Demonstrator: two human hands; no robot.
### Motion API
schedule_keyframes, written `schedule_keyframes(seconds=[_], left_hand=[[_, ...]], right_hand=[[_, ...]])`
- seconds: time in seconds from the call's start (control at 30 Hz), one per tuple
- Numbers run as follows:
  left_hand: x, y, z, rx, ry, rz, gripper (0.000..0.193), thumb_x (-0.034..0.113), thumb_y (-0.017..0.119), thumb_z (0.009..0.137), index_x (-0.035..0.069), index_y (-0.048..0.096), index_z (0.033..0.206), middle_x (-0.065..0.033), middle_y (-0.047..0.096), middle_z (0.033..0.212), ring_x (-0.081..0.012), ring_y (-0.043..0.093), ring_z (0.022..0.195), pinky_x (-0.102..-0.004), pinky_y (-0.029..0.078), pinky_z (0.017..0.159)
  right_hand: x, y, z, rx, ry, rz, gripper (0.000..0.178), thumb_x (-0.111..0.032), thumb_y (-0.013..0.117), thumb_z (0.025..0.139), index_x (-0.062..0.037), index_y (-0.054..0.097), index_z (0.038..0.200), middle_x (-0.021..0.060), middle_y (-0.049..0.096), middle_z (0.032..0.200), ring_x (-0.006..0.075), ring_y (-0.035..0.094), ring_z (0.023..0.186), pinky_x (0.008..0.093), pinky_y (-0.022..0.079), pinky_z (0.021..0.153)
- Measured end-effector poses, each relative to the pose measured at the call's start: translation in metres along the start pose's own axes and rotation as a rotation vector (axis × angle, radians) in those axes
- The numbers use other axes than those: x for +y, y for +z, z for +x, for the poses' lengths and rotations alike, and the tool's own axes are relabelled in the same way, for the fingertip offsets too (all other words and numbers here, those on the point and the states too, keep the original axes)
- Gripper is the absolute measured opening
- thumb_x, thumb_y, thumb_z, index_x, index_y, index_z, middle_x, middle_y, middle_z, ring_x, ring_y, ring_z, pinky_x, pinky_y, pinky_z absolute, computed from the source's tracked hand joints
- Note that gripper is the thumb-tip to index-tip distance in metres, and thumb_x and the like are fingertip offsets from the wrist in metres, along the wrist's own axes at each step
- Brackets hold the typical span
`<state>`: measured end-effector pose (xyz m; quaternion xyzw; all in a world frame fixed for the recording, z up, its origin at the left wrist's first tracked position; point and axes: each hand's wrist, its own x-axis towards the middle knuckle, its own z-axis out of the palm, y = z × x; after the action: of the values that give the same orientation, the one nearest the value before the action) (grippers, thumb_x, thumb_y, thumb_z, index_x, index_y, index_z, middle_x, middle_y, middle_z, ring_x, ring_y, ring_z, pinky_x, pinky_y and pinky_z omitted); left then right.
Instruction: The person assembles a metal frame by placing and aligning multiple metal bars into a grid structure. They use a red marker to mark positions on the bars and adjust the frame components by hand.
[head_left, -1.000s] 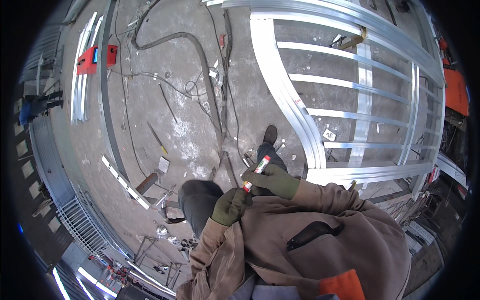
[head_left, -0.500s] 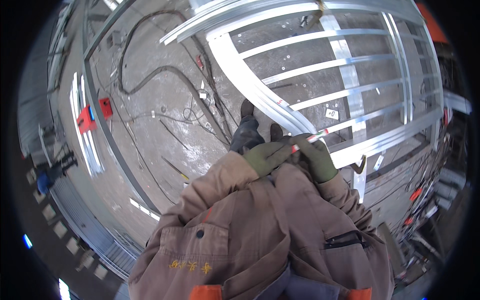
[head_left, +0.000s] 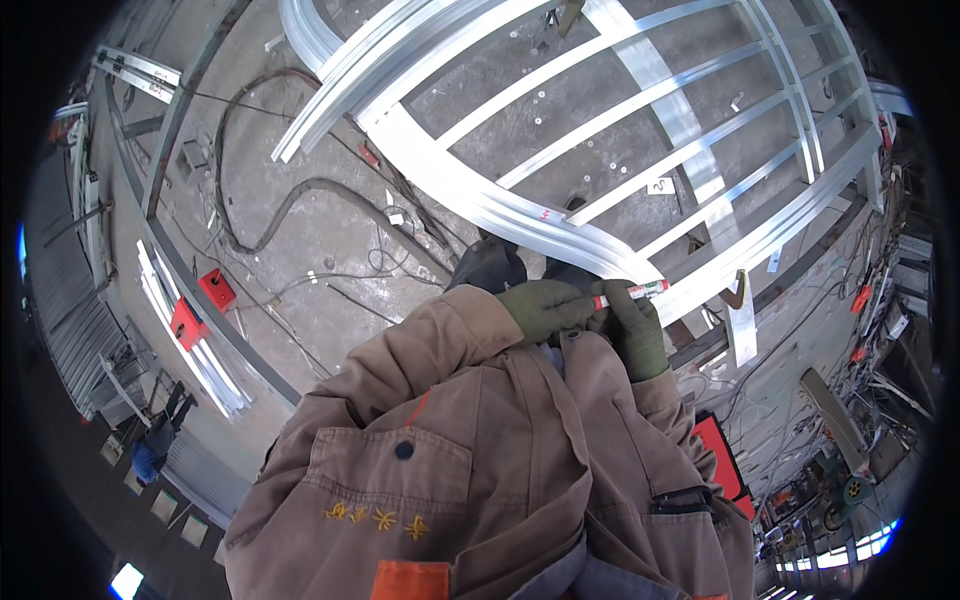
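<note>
Both my hands wear dark green gloves and meet in front of my brown work jacket. My right hand [head_left: 635, 330] grips a red and white marker pen [head_left: 640, 292] that lies level, pointing right. My left hand [head_left: 545, 305] is closed on the marker's left end. Just beyond the hands a large curved frame of bright metal profiles [head_left: 520, 215] lies on the concrete floor, with a small red mark on its nearest curved rail. My dark shoes [head_left: 490, 265] show below the hands.
Thick dark cables [head_left: 280, 205] snake over the floor at the left. Red boxes [head_left: 200, 305] lie by a bundle of metal strips [head_left: 190, 330]. A long steel beam [head_left: 170, 190] runs along the left. A cluttered bench with wires stands at the right edge [head_left: 880, 330].
The view swung over the frame. My hands stayed together on the marker; it went from tilted upward to lying level, with my left hand now at its end.
</note>
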<state>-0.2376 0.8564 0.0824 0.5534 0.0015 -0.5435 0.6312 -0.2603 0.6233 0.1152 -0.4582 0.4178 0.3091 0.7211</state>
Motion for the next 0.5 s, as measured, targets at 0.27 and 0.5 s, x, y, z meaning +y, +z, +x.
schedule_keyframes(seconds=[0.27,0.5], left_hand=[[-0.018,0.015,0.037,0.025,-0.101,-0.275,0.055,0.054,0.062,0.121,0.002,0.079,0.127,-0.0056,0.079,0.114,-0.0114,0.070,0.104,-0.0314,0.057,0.095],[-0.031,0.026,0.055,0.040,-0.134,-0.423,0.057,0.054,0.059,0.122,0.002,0.079,0.134,-0.0043,0.079,0.118,-0.0114,0.068,0.110,-0.0309,0.056,0.100]], right_hand=[[-0.034,-0.020,0.033,-0.058,0.114,-0.209,0.031,-0.028,0.080,0.111,0.0005,0.082,0.120,0.0032,0.076,0.089,0.0115,0.068,0.078,0.0276,0.053,0.072],[-0.047,-0.039,0.052,-0.220,0.128,-0.241,0.035,-0.031,0.077,0.113,0.0013,0.081,0.128,0.0033,0.075,0.088,0.0122,0.068,0.078,0.0279,0.052,0.073]])
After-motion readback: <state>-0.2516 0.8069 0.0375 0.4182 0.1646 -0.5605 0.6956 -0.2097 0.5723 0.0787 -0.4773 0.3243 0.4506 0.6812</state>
